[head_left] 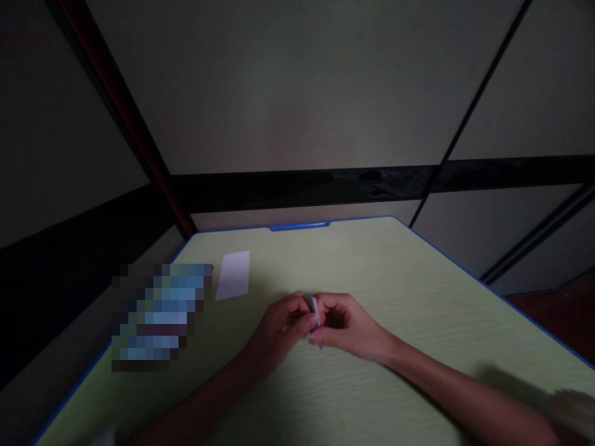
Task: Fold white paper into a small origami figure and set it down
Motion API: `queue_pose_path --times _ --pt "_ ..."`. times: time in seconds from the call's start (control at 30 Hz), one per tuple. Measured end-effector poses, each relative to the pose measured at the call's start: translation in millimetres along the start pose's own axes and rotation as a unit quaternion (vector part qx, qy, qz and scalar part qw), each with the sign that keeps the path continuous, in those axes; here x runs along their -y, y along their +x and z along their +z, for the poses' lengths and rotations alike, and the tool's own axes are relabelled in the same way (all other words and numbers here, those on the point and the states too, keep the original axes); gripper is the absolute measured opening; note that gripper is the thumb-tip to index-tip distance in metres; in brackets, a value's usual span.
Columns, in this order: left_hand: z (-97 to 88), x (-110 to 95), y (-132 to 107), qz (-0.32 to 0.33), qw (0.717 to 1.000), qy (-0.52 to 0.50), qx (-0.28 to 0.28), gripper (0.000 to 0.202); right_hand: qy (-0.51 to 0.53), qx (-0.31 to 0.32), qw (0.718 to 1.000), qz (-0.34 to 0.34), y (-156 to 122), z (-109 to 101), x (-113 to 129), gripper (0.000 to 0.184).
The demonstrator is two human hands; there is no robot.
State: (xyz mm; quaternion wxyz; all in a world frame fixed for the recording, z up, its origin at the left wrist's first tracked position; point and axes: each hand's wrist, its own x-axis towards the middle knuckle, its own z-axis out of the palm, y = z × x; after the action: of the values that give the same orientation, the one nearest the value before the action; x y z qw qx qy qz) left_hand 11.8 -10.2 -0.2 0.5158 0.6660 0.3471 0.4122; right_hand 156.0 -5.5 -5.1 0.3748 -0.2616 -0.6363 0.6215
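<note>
My left hand [288, 319] and my right hand [344, 322] meet over the middle of the table, fingertips pinched close together. Between them is a thin, pale piece of paper [315, 305], seen nearly edge-on; it looks narrow or folded. My left thumb presses against its near side, while the right thumb and curled fingers close on it from the right. Fingers cover most of it, so its full shape is hidden. Up and to the left of my hands, a flat white sheet of paper [233, 275] lies on the table.
The light wood-patterned table [395, 272] has a blue edge and a blue handle [300, 227] at its far side. A pixelated, blurred-out object [162, 316] lies at the left. Pale panels with a dark band [297, 189] stand right behind the table.
</note>
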Motion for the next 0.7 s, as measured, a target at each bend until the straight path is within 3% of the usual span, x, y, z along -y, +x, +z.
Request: queue_pose_path --times 0.3,0.47,0.63,0.7 --pt "-1.0 3.2 0.2 -0.028 0.999 -0.017 -0.003 0.018 -0.043 -0.025 0.999 -0.005 -1.3 1.5 1.0 0.032" --pt "-0.8 1.3 0.7 -0.058 0.994 -0.067 -0.060 0.015 -0.024 -0.034 0.999 0.022 0.7 -0.3 4.6 0.028" --pt "-1.2 5.8 4.2 -0.079 0.977 -0.129 -0.148 0.015 -0.002 -0.136 0.991 0.014 5.7 -6.1 1.0 0.032" --pt "-0.4 7.8 5.6 -0.091 0.968 -0.178 -0.150 0.017 0.027 -0.168 0.985 0.014 7.4 -7.3 -1.0 0.036"
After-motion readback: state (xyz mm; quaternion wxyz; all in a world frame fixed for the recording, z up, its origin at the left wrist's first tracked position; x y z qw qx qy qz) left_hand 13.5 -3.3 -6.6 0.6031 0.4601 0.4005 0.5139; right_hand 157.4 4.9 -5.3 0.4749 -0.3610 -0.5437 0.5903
